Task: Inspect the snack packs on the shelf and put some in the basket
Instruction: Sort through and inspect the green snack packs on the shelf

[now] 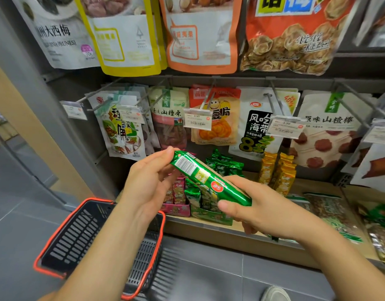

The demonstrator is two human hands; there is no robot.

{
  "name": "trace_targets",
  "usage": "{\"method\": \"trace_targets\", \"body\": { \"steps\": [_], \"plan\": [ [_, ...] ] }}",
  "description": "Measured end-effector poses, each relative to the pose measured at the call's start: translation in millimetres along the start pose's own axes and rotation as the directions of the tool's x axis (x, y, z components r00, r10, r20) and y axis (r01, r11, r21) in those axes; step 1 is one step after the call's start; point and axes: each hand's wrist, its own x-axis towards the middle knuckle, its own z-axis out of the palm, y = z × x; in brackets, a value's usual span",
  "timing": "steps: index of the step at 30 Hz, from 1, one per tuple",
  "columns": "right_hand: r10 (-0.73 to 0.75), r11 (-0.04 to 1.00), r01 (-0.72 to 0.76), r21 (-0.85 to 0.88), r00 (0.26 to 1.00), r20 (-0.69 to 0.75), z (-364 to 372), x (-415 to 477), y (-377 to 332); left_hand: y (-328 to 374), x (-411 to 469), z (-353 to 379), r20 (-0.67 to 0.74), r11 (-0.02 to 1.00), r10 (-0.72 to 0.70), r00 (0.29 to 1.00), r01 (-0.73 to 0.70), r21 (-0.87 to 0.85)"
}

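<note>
A long green foil snack pack with a barcode and a red logo lies tilted between my two hands, in front of the shelf. My left hand pinches its upper left end with the fingertips. My right hand grips its lower right end, thumb in front. Below my left forearm hangs a black basket with an orange rim; what I can see of its inside looks bare. On the wooden shelf behind the pack stand display boxes of green packs, pink packs and yellow packs.
Bagged snacks hang on metal hooks above the shelf, with price tags jutting forward. Larger bags hang on the top row. Flat nut bags lie on the shelf to the right. A grey upright post stands left. Grey floor tiles lie below, with a shoe.
</note>
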Motion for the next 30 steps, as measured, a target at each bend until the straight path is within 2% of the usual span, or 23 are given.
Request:
{"method": "trace_targets", "body": {
  "steps": [5, 8, 11, 20, 23, 27, 30],
  "plan": [
    [0.002, 0.999, 0.001, 0.035, 0.998, -0.059, 10, -3, -3, -8, -2, 7, 0.037, 0.991, 0.096, 0.995, -0.099, 0.091],
    [0.000, 0.998, -0.006, -0.057, 0.994, -0.108, 14, -3, -3, -14, -3, 13, 0.035, 0.999, 0.052, 0.998, -0.053, 0.014],
    [-0.007, 0.999, 0.000, -0.046, 0.989, -0.151, 20, 0, -4, -24, -7, 16, 0.080, 0.999, 0.003, 0.997, 0.001, -0.047],
    [0.071, 0.996, -0.077, -0.054, 0.992, -0.105, 25, 2, -2, -45, -15, 16, 0.180, 0.992, -0.123, 0.976, 0.117, 0.044],
    [0.064, 0.998, -0.063, 0.016, 0.995, -0.081, 27, 2, -6, -44, -17, 15, 0.177, 0.984, -0.088, 0.980, 0.058, 0.167],
    [0.027, 0.989, -0.001, 0.145, 0.984, -0.178, 32, 7, -11, -43, -20, 17, 0.172, 0.956, -0.053, 0.984, 0.001, 0.292],
    [0.068, 0.957, -0.034, 0.289, 0.992, -0.108, 30, 6, -11, -40, -21, 18, 0.134, 0.936, -0.015, 0.991, -0.033, 0.351]
  ]
}}
